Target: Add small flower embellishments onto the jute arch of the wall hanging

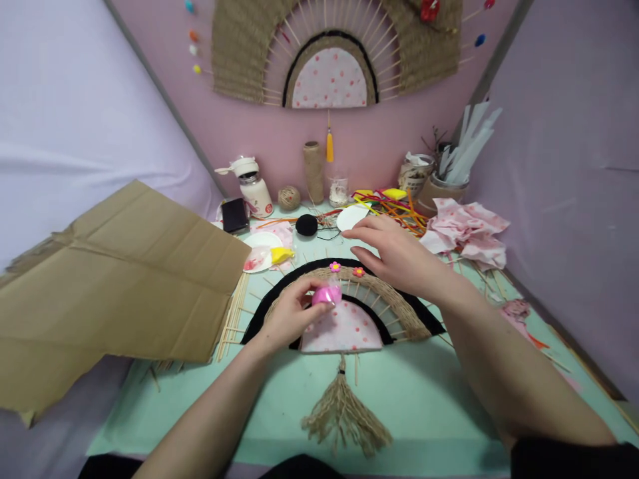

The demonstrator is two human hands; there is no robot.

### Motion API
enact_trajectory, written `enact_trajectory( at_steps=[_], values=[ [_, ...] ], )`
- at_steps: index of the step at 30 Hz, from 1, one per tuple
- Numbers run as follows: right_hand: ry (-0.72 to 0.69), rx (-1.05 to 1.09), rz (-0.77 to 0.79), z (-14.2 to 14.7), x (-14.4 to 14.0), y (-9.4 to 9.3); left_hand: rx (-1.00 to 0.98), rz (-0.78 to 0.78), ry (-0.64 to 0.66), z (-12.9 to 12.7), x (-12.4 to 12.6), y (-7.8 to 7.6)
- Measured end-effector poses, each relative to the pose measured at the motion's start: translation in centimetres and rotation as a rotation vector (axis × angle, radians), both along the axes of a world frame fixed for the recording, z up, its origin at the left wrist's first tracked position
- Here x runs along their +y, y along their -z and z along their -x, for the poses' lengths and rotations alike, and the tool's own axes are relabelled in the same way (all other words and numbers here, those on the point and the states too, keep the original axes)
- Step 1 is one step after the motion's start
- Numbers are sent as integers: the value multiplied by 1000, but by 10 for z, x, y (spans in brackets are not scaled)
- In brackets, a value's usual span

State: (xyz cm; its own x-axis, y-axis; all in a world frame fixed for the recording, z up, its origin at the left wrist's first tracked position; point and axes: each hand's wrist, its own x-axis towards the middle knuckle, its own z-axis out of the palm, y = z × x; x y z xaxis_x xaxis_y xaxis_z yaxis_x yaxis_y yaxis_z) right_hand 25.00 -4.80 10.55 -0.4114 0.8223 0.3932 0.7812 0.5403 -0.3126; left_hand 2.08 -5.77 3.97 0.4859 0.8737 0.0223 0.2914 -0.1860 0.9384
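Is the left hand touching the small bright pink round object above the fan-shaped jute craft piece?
Touching. The head view shows the left hand pinching the small bright pink round object between thumb and fingertips, just above the fan-shaped jute craft piece.

A cardboard sheet (114, 279) is laid at the left of the counter (424, 399); a white bottle (253, 189), twine spool (313, 171) and crumpled pink fabric (466, 233) are seen behind.

Tabletop (429, 399) covered in mint-green sheet. Half-round jute fan piece (344, 303) lies mid-tabletop, tassel (344, 412) trailing toward near edge. Left of fan: bundle of wooden sticks (233, 313), big cardboard sheet (114, 286) overhanging edge. Behind fan: black yarn ball (306, 225), white paper plates (352, 216), twine ball (289, 197), bottle (253, 187). Right of fan: pink crumpled cloth (469, 233).
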Motion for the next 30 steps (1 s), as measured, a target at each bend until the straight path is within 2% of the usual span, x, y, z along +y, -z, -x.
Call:
enact_trajectory(
  at_steps=[2,5,10,14,22,26,30],
  values=[
    [-58,145,-44,6,-6,-6,-175,72,-61,-1,7,0],
    [-134,239,-38,15,-15,-11,-285,104,-84,-3,13,2],
    [-170,101,70,26,-19,-7,-358,138,-157,-1,12,16],
    [-181,63,101,33,-18,-2,-370,142,-226,3,7,18],
    [-223,117,178,38,-17,3,-140,-150,-291,9,9,20],
    [-248,123,224,40,-18,5,-85,-234,-287,11,10,20],
    [-205,71,228,45,-21,7,-57,-305,-297,12,10,20]
  ],
)
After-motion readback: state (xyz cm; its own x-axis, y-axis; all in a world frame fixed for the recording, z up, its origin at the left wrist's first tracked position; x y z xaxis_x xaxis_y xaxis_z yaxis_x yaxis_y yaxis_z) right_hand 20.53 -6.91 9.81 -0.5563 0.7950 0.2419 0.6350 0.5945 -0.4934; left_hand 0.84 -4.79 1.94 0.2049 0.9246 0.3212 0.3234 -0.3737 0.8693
